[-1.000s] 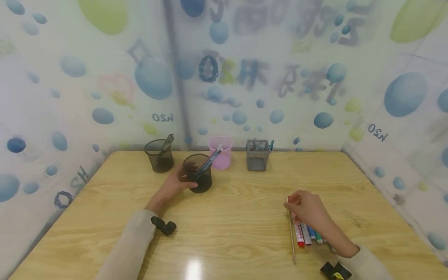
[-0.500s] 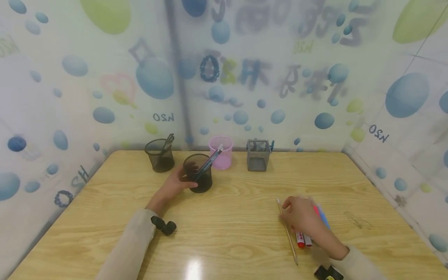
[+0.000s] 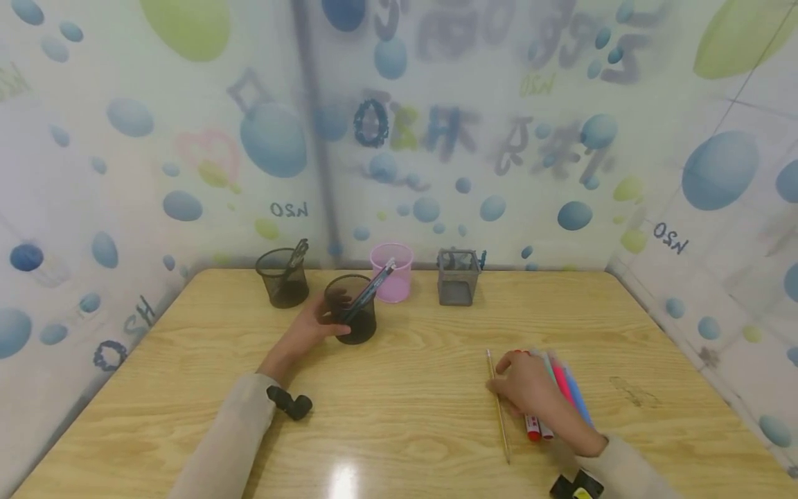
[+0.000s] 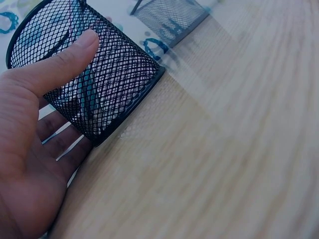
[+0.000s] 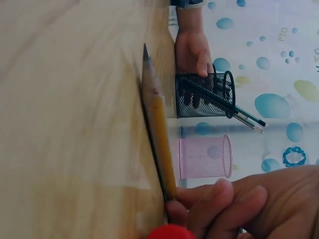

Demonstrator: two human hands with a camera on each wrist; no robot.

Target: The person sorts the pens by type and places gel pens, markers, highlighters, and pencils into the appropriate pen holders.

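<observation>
1. In the head view, a yellow wooden pencil [image 3: 502, 431] is now seen lying on the pale wood-grain table [image 3: 405, 416], farther to the left of the coloured markers [image 3: 572, 391] than one second before. It is followed closely by the right hand [image 3: 530, 384], with narrow, bent fingers. By this change, it seems, the pencil is being separated from the markers for handling.

2. In the same view, the round black wire-mesh cup [image 3: 366, 327] is held by the left hand [image 3: 312, 326]; slim dark pens [image 3: 377, 278] lean out of it. In another round black mesh cup [image 3: 288, 294], behind on the left, dark sticks are contained. Of the round pink mesh cup [image 3: 395, 287] and the square grey mesh holder [image 3: 457, 292], the contents cannot be told clearly.

3. In the left wrist view, the held cup is embraced by the left hand: the thumb is laid on one side, the fingers behind.

4. In the right wrist view, the pencil appears to be pinched by the right fingertips; its sharpened tip is left free.
</observation>
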